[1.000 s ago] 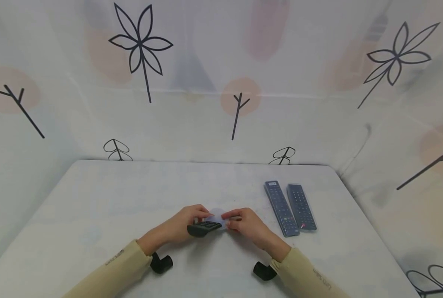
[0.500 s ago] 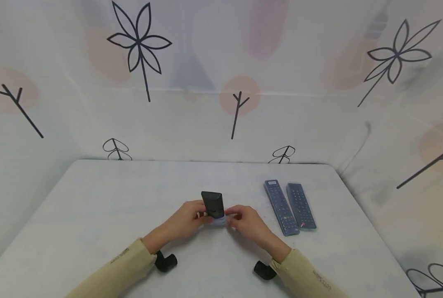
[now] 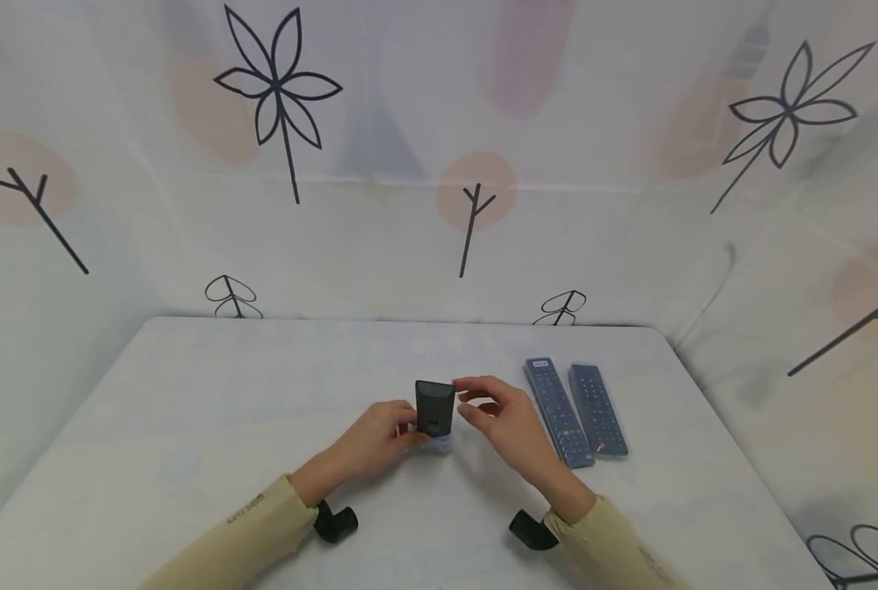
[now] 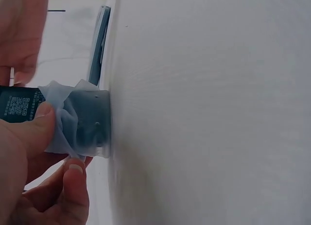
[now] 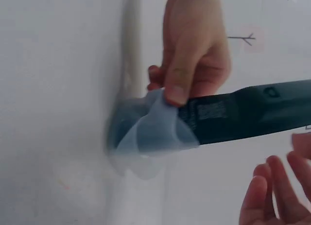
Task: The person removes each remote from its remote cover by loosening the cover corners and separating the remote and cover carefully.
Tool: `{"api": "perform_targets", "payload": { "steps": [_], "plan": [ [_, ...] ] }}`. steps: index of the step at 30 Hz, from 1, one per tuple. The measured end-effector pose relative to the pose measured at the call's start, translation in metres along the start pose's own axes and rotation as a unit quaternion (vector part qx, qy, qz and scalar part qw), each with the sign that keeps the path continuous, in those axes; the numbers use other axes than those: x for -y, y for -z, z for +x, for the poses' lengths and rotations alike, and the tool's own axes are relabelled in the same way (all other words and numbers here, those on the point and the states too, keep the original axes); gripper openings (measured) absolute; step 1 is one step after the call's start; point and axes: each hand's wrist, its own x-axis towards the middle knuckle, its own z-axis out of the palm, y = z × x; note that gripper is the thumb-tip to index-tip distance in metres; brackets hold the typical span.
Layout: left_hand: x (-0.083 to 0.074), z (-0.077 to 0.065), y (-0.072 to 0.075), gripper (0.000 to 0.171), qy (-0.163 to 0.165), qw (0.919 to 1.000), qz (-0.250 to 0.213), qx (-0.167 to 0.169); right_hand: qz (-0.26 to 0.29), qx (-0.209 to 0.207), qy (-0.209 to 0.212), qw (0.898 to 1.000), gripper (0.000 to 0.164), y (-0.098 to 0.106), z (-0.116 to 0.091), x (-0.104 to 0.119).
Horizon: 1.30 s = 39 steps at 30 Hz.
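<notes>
A black remote control stands on end at the middle of the table, its lower end inside a translucent, crumpled silicone cover. In the left wrist view the cover is bunched around that end, beside a printed square code on the remote. My left hand grips the remote and the cover's edge, thumb on the coded face. My right hand is raised at the remote's upper end, fingers loosely bent; in the right wrist view the right hand is apart from the remote.
Two remotes in clear covers lie to the right on the white table: a longer remote and a shorter remote. Behind the table hangs a patterned cloth. Black camera mounts sit below both wrists.
The remote has swung from a low tilt, its end toward me, to upright in the left hand. The right hand has left the cover and risen to the remote's upper end.
</notes>
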Motion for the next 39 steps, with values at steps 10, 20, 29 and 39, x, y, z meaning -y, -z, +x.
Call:
{"api": "perform_targets", "payload": {
  "steps": [10, 20, 29, 39],
  "plan": [
    [-0.003, 0.0, -0.002, 0.008, 0.004, 0.9998, 0.005, -0.02, 0.054, 0.024, 0.107, 0.993, 0.041, -0.008, 0.003, 0.022],
    [-0.001, -0.003, -0.001, 0.028, 0.064, 0.9968, -0.036, -0.031, 0.035, -0.035, 0.064, 0.997, 0.031, 0.001, 0.003, 0.024],
    [0.005, -0.003, 0.004, 0.04, 0.031, 0.9985, -0.041, -0.017, 0.05, -0.049, 0.056, 0.996, 0.03, 0.01, 0.002, 0.025],
    [0.007, -0.004, 0.009, 0.03, 0.044, 0.9949, -0.074, -0.052, 0.06, -0.107, 0.041, 0.992, 0.032, 0.018, 0.002, 0.022]
  ]
}}
